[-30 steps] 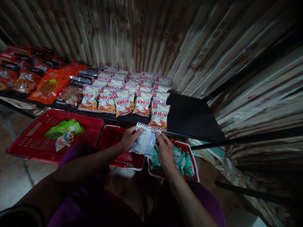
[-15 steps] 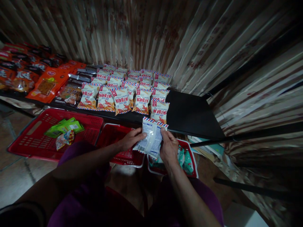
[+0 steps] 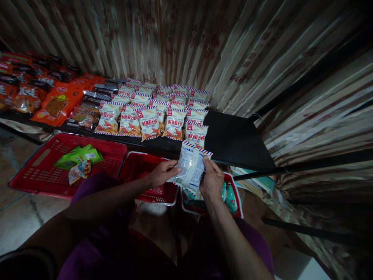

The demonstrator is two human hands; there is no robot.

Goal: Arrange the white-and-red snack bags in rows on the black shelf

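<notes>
Between my two hands is a white snack bag (image 3: 190, 166) with a striped red-and-blue edge, its printed back turned up towards me. My left hand (image 3: 163, 172) grips its left side, thumb on top. My right hand (image 3: 212, 178) is closed on its right side. The bag is tilted and hangs over the gap between two baskets, just in front of the shelf edge. Behind it on the black shelf (image 3: 233, 136), several matching snack bags (image 3: 151, 122) stand in rows with their fronts facing me.
Left on the shelf lie orange snack packs (image 3: 55, 105) and brown-black packs (image 3: 84, 112). Below are a large red basket (image 3: 35, 171) with green packets (image 3: 78, 155), a middle red basket (image 3: 136, 163), and a right basket (image 3: 239, 202) with teal packets (image 3: 231, 198). Black metal bars (image 3: 320, 163) cross at right.
Both hands still hold the snack bag. It has shifted slightly to the right and tilted a little clockwise, the right hand moving right with it.
</notes>
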